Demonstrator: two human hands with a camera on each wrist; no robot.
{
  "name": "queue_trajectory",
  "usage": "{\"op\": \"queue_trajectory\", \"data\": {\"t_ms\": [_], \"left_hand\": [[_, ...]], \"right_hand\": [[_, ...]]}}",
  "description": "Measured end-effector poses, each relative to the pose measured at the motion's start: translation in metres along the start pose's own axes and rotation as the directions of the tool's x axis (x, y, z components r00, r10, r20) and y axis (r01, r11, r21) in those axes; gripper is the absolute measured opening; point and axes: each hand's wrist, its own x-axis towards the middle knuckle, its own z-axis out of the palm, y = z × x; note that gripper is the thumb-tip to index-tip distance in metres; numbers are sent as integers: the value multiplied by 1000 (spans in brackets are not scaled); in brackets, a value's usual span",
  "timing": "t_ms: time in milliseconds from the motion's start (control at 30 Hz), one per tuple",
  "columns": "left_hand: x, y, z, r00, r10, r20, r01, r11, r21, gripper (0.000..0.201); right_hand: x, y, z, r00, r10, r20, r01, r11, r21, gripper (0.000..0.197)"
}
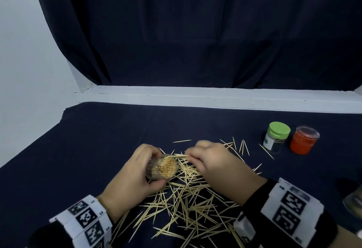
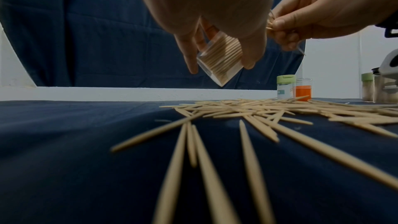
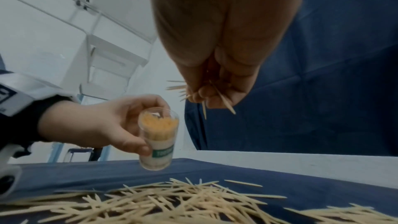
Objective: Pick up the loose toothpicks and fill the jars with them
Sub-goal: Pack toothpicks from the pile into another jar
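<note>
On the dark blue counter lie loose toothpicks, the left hand grips a full jar, and the right hand pinches a few toothpicks beside it.

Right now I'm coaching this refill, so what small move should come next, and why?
Probably bring the right hand a touch left and slide its pinched toothpicks tips-first into the open jar. The left hand holds that jar tilted toward the bundle, its mouth uncovered. It already looks nearly packed, so feed them in gently. Plenty of loose toothpicks lie on the cloth.
</note>
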Motion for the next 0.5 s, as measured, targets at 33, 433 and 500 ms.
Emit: {"op": "queue_trajectory", "data": {"t_ms": [33, 433, 500], "left_hand": [[0, 0, 0, 1000, -5, -2, 5, 1000, -7, 49], [0, -1, 1, 999, 31, 29, -30, 999, -27, 42], [-1, -1, 1, 999, 33, 25, -32, 999, -24, 42]], "right_hand": [[1, -1, 3, 1000, -16, 16, 17, 999, -36, 24], [6, -31, 25, 986, -155, -63, 123, 926, -356, 44], [10, -37, 26, 992, -126, -23, 115, 953, -279, 37]]}}
